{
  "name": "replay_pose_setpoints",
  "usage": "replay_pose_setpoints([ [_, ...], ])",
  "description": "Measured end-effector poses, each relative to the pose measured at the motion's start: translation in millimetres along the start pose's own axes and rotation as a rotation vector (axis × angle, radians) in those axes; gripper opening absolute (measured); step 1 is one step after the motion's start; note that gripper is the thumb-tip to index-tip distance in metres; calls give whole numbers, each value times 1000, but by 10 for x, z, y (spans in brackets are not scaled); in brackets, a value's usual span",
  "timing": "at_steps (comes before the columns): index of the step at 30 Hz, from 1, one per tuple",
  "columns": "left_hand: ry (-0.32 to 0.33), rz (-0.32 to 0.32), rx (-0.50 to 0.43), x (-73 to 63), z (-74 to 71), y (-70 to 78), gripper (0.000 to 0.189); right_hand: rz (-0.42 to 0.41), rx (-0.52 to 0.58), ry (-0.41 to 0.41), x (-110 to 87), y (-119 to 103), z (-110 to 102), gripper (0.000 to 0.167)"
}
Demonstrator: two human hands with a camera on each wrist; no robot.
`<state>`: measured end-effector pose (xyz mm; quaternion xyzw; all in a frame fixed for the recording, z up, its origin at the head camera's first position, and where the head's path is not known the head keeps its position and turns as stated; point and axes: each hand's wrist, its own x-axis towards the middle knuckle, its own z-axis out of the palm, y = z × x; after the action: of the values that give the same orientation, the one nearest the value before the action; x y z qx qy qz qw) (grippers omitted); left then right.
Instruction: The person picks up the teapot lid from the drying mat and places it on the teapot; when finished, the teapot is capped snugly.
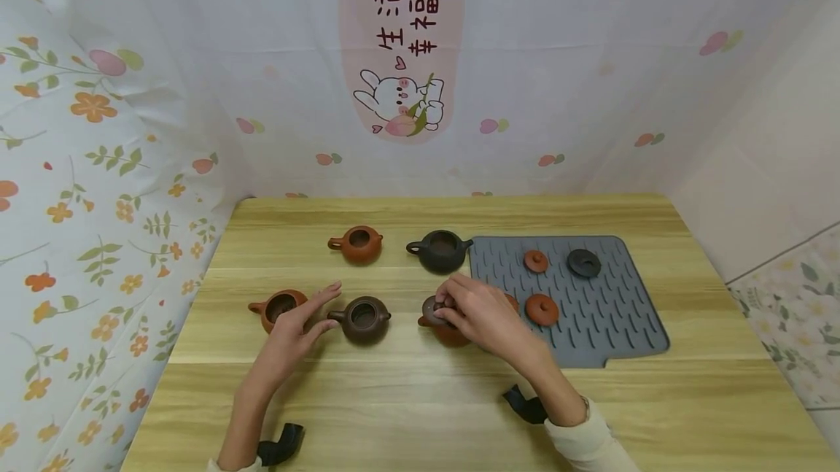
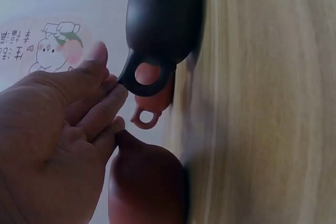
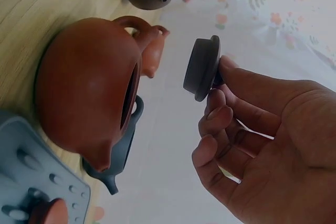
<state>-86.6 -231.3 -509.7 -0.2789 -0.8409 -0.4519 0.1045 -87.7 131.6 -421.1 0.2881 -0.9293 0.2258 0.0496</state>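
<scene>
My right hand (image 1: 482,311) pinches the knob of a dark brown teapot lid (image 3: 202,69). In the right wrist view the lid is held apart from the opening of a reddish-brown teapot (image 3: 86,82); from the head it overlaps that pot. My left hand (image 1: 295,333) holds nothing, its fingers extended. Its thumb and fingertips are right by the loop handle of a lidless dark brown teapot (image 1: 364,333), also large in the left wrist view. Partly behind this hand stands a lidless orange-brown teapot (image 1: 267,320).
Farther back stand a small orange teapot (image 1: 362,252) and a black teapot (image 1: 441,262), both lidless. On the right, a grey ridged mat (image 1: 617,311) carries orange lids (image 1: 542,310) and a black lid (image 1: 583,263). A printed curtain (image 1: 558,93) hangs behind the wooden table (image 1: 394,414).
</scene>
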Motion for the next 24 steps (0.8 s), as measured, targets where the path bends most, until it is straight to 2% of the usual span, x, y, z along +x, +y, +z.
replay_pose_setpoints([
  [4,19,3,40,-17,46,-97,56,-21,11,-8,31,-20,19,14],
  [7,12,9,66,4,47,-84,58,-24,10,-6,42,-27,31,14],
  [11,-6,65,33,52,55,-35,60,-22,11,-6,53,-35,43,14],
  [14,-31,89,19,21,122,-212,56,-25,13,-12,66,-51,49,14],
  [17,-64,43,42,-28,196,-393,58,-25,13,-18,80,-72,53,14],
  [21,-58,-1,48,-14,227,-360,60,-21,18,-21,113,-98,62,14],
  [24,-28,21,15,4,229,-317,54,-18,21,-26,141,-107,80,13],
])
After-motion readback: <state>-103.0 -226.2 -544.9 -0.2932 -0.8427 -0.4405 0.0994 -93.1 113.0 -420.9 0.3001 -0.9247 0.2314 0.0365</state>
